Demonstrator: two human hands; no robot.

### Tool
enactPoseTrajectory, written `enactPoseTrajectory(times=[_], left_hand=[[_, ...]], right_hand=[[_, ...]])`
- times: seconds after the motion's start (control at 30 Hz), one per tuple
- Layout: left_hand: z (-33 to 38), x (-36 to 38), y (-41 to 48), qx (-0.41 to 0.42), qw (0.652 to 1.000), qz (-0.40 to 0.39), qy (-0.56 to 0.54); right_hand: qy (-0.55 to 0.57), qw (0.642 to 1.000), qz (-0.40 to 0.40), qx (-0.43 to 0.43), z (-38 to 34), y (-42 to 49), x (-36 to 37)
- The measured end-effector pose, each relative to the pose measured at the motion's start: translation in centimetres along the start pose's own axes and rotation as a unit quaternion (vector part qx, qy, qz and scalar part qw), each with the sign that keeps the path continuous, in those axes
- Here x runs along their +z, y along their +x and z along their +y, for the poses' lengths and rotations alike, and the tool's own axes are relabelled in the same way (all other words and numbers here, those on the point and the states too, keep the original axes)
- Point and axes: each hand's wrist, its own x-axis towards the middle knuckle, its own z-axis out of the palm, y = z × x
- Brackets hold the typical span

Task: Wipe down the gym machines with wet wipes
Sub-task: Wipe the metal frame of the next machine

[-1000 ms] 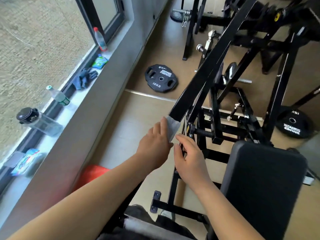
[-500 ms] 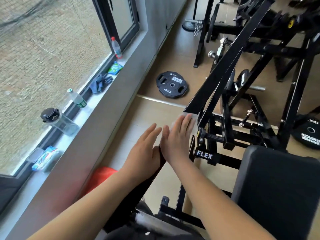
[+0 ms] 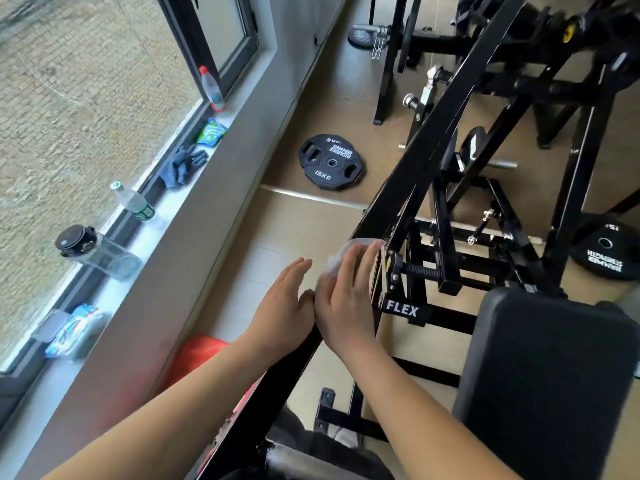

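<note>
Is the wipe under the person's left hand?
No, the right hand presses the wipe against the black bar; the left hand holds nothing.

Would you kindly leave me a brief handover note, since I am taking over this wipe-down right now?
Left hand: open, fingers straight, at the left side of the slanted black bar.
Right hand: open, fingers flat, pressing the wet wipe on that bar.
Spare: what looks like a wipe pack on the windowsill.
Done: cannot tell which parts are clean.
Left: likely the bar's upper length and the black pad.
</note>
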Motion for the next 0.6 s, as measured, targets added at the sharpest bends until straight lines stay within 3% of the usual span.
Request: enactPoseTrajectory(times=[0.3, 0.47, 0.6], left_hand=[[0.6, -0.6, -0.3, -0.018, 1.000, 0.009, -0.016], [-0.5, -0.7, -2.5, -0.045, 0.999, 0.020, -0.024], [-1.8, -1.3, -4.3, -0.071, 0.996, 0.034, -0.050]], right_hand=[[0.008, 0.997, -0.007, 0.072, 1.8, 11.2, -4.6], [0.000, 0.999, -0.012, 0.038, 0.3, 4.1, -1.1], [-0.052, 0.995, -0.080, -0.023, -1.4, -5.5, 2.1]])
